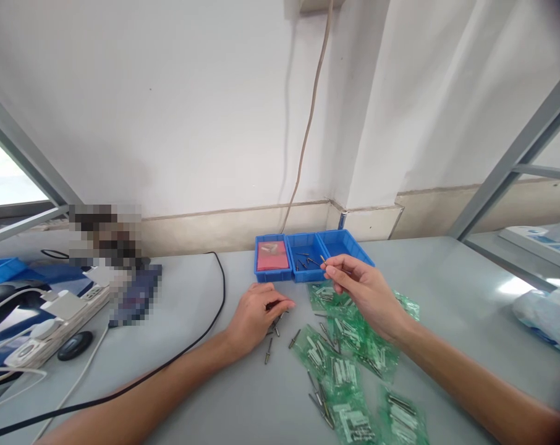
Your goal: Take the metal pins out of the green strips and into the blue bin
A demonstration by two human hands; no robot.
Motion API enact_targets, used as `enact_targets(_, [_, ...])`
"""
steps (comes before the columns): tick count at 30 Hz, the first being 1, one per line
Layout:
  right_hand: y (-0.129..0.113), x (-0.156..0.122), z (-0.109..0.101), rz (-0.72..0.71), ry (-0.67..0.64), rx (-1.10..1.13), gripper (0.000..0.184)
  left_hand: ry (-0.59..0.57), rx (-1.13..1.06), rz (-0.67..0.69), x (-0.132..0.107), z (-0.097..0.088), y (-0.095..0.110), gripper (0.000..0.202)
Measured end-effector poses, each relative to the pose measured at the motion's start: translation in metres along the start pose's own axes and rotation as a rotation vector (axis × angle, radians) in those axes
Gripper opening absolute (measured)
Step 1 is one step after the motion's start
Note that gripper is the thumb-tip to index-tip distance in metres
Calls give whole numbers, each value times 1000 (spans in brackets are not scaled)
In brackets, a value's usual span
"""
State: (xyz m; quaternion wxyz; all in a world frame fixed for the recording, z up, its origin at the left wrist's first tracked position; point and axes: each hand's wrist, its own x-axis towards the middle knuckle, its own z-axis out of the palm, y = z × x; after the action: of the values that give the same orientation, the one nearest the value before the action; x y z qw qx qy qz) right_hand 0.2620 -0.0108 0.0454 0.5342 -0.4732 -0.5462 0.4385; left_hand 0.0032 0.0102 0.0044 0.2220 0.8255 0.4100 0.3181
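My right hand (354, 278) pinches a thin, rivet-like metal pin (323, 262) between thumb and fingertips, above the front edge of the middle blue bin (303, 241). A few similar pins (301, 264) lie in that bin. On the table, my left hand (259, 312) is closed, its fingers curled over some loose metal pins (276, 324); what is inside the grip is hidden. More loose pins (268, 351) lie just in front of it. Several green plastic bags (342, 371) with metal pins and white pieces inside are spread below and left of my right hand.
The left blue bin (256, 259) holds a red sheet (273, 259) with a small clear bag on it. A third blue bin (342, 238) adjoins on the right. A black cable (224, 278) crosses my left forearm. A power strip (52, 330) and black mouse (75, 345) lie left.
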Motion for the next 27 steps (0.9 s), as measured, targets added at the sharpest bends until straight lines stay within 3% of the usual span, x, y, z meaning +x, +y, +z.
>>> enact_targets(6, [-2, -1, -1, 28, -3, -48, 31, 7, 31, 4, 0, 0, 0, 42])
enact_targets(13, [-3, -2, -1, 38, -14, -41, 32, 26, 13, 26, 0, 1, 1, 36])
enact_targets(27, [-2, -1, 0, 45, -21, -30, 31, 53, 20, -19, -1, 2, 2, 44])
